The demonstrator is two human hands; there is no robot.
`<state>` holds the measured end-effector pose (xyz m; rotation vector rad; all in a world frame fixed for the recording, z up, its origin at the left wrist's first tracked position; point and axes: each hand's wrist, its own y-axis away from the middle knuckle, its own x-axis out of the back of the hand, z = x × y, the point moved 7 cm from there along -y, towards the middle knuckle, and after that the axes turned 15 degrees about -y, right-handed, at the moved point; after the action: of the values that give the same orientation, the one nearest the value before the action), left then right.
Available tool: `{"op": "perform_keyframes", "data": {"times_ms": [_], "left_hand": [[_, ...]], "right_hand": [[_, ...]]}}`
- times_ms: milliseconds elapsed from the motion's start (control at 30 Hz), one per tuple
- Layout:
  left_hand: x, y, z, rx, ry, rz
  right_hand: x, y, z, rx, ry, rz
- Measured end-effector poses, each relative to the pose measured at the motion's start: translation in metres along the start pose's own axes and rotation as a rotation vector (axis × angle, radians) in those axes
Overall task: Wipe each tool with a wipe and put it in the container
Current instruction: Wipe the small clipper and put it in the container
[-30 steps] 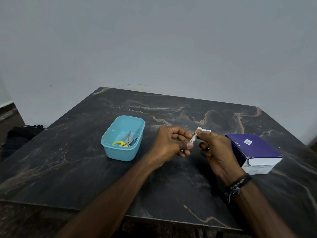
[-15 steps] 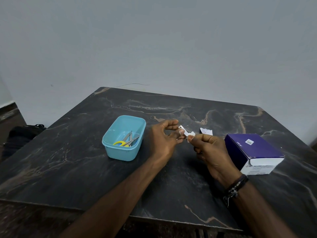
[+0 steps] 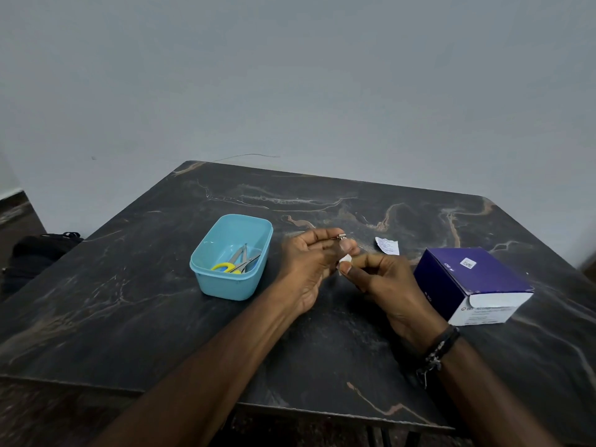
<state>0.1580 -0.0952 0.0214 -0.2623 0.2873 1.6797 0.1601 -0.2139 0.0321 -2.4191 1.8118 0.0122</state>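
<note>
My left hand (image 3: pixel 311 262) pinches a small metal tool (image 3: pixel 341 237), which looks like a nail clipper, above the table's middle. Only the tool's tip shows past my fingers. My right hand (image 3: pixel 385 282) holds a small white wipe (image 3: pixel 345 260) against the lower part of the tool, touching my left fingers. To the left stands a light blue plastic container (image 3: pixel 206 272). Inside it lie yellow-handled scissors (image 3: pixel 225 267) and another metal tool (image 3: pixel 242 254).
A purple and white box (image 3: pixel 474 282) sits at the right, close to my right wrist. A torn white wipe wrapper (image 3: pixel 387 246) lies behind my hands. The dark marble table (image 3: pixel 129 301) ends near my forearms. A black bag (image 3: pixel 35 253) lies on the floor at left.
Both hands shifted slightly left. The wrapper, hidden behind my fingers a second ago, now lies in view on the table. My right hand's wipe slid down the tool from its tip.
</note>
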Motion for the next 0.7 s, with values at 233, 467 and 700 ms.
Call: {"op": "perform_keyframes", "data": {"times_ms": [233,467,700], "left_hand": [[0.0053,-0.0033,0.0022,0.019,0.0,0.003],[0.0025,-0.0022,0.0016,0.013,-0.052,-0.034],[-0.0039,-0.0014,-0.0009,0.031,-0.063,-0.108]], "right_hand": [[0.006,-0.0036,0.0071,-0.073,-0.055,0.051],[0.0013,-0.0026,0.008,-0.09,-0.046,0.0],[0.0082,-0.003,0.0024,-0.025,-0.097,0.053]]}}
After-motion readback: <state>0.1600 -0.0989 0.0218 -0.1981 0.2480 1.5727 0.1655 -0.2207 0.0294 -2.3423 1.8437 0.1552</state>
